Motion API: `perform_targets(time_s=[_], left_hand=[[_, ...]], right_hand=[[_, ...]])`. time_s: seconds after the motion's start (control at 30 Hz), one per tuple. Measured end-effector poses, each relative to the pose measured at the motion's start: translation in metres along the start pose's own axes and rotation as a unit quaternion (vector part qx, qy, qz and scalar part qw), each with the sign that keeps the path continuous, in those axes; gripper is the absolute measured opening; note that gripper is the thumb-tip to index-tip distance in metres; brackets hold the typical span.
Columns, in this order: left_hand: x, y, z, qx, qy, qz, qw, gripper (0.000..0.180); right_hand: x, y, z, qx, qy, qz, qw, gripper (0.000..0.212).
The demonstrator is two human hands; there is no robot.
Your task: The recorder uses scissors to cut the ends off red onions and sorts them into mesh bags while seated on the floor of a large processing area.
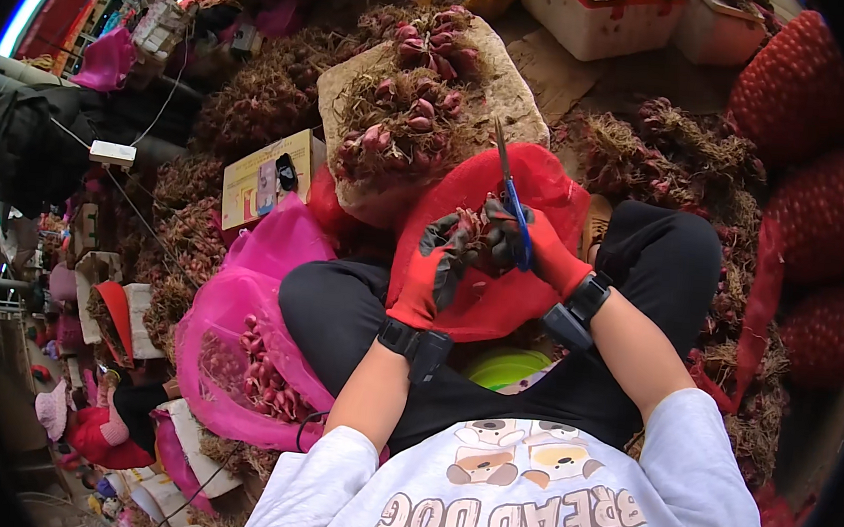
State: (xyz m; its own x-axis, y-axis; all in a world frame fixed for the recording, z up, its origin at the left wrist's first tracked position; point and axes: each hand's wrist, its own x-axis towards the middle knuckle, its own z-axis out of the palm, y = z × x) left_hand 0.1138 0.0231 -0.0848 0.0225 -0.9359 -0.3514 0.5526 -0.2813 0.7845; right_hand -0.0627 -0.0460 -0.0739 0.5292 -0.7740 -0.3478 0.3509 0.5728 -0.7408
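Note:
I wear red gloves with dark palms and fingers. My left hand [434, 265] is closed on a small bunch of shallots [471, 230] with dry roots or stems, held over my lap. In my right hand [547, 249] is a pair of blue-handled scissors [513, 196], blades pointing up and away from me. The right fingertips also meet the bunch, and its lower part is partly hidden by the gloves. Beneath both hands a red mesh bag [483, 314] lies spread. Ahead, a worn foam block [512, 91] carries more shallots [409, 122] with tangled dry stems.
A pink mesh bag [209, 345] with loose shallots sits by my left knee. Beyond it stands a cardboard box [267, 175]. Shallot heaps [652, 153] lie on both sides. Full red mesh sacks [827, 219] line the right; white foam boxes [604, 23] stand far ahead. A person [116, 428] sits at left.

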Motion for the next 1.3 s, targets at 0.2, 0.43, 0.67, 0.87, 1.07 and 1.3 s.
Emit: perform_targets(time_s=[0.2,0.43,0.67,0.87,1.07,1.3], left_hand=[[0.006,-0.006,-0.002,0.035,-0.084,0.024,0.996,0.038],[-0.003,0.009,0.014,-0.018,-0.078,-0.028,0.996,0.037],[0.003,-0.002,-0.005,-0.038,-0.109,-0.039,0.993,0.036],[0.004,-0.005,0.003,0.037,-0.076,0.047,0.995,0.031],[0.003,0.005,0.010,0.011,0.003,0.033,0.999,0.031],[-0.002,0.007,0.023,0.002,-0.013,-0.009,1.000,0.028]], right_hand=[[0.001,-0.006,0.007,-0.130,-0.041,-0.073,0.988,0.023],[0.002,0.000,-0.006,-0.142,-0.015,-0.035,0.989,0.025],[-0.004,-0.013,0.012,-0.179,-0.071,-0.068,0.979,0.031],[0.005,-0.002,-0.002,-0.424,-0.002,-0.141,0.895,0.025],[0.002,0.003,-0.004,0.053,-0.069,0.031,0.996,0.018],[-0.012,-0.011,0.014,-0.144,-0.037,-0.058,0.987,0.017]])
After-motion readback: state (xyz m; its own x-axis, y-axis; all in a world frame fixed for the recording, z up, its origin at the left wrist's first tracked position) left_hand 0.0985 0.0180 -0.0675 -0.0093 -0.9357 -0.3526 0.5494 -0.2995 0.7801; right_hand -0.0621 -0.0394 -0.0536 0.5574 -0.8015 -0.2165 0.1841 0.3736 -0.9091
